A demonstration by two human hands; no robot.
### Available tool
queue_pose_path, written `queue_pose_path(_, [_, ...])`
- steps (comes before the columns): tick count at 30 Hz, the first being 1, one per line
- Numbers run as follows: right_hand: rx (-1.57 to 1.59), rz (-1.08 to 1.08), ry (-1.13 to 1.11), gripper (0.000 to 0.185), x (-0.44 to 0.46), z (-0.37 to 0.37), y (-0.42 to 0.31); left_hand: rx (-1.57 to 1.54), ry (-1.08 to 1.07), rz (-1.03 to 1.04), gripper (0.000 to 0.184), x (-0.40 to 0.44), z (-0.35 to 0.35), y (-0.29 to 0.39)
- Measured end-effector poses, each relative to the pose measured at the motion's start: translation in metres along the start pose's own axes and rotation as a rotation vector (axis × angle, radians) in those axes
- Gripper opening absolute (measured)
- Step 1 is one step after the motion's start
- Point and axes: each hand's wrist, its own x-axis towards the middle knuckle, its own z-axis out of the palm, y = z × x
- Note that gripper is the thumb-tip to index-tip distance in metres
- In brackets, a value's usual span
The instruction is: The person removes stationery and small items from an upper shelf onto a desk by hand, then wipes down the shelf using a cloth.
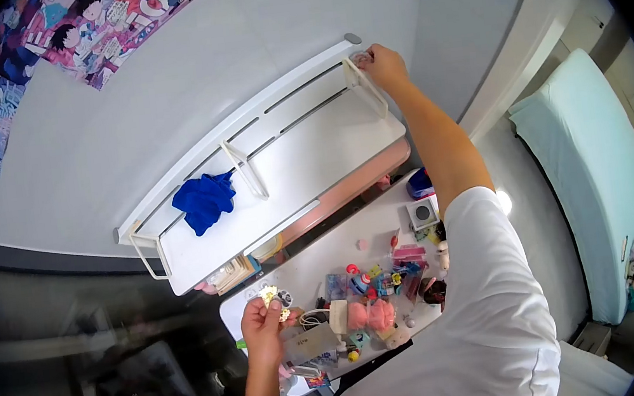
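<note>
My left hand (262, 331) is closed, pinching a small yellow-and-white object (272, 295) above the left side of the desk; its kind is unclear. Up at the right end of the white shelf (311, 148), the fingers of my right hand (386, 66) are closed around a small clear, pinkish object (361, 59). That object is beside the shelf's white end bracket (367, 87), and my fingers partly hide it. A crumpled blue cloth (206, 203) lies on the shelf's left part, against the middle divider (245, 171).
Below the shelf, the white desk (317, 268) holds several small toys, a pink plush item (377, 315), a clear box (308, 344) and a white square device (423, 215). Books (236, 274) stand under the shelf's left end. At right is a light-green covered bed (583, 167).
</note>
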Motion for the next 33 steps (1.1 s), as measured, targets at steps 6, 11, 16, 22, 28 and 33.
queue_pose_path(6, [0.141,0.065,0.134,0.036,-0.003,-0.002,0.038,-0.088,0.013,-0.002,0.017,0.001,-0.018,-0.010])
queue_pose_path(11, [0.420,0.053,-0.016,0.030,-0.053,-0.057,-0.008,-0.196,-0.081,-0.058,0.027,0.014,-0.020,-0.024])
queue_pose_path(16, [0.782,-0.006,-0.861,0.024,-0.219,-0.064,-0.097,-0.364,-0.141,-0.072,0.026,0.017,0.008,-0.018])
queue_pose_path(22, [0.647,-0.206,-1.104,0.034,-0.365,-0.060,-0.161,-0.431,-0.234,-0.076,0.032,0.011,0.011,-0.035])
queue_pose_path(28, [0.309,-0.484,-0.957,0.035,-0.407,-0.050,-0.197,-0.580,-0.236,-0.085,0.033,-0.016,-0.015,-0.045])
queue_pose_path(33, [0.317,-0.664,-1.076,0.032,-0.410,-0.005,-0.204,-0.466,-0.122,-0.068,0.028,-0.029,-0.041,-0.063])
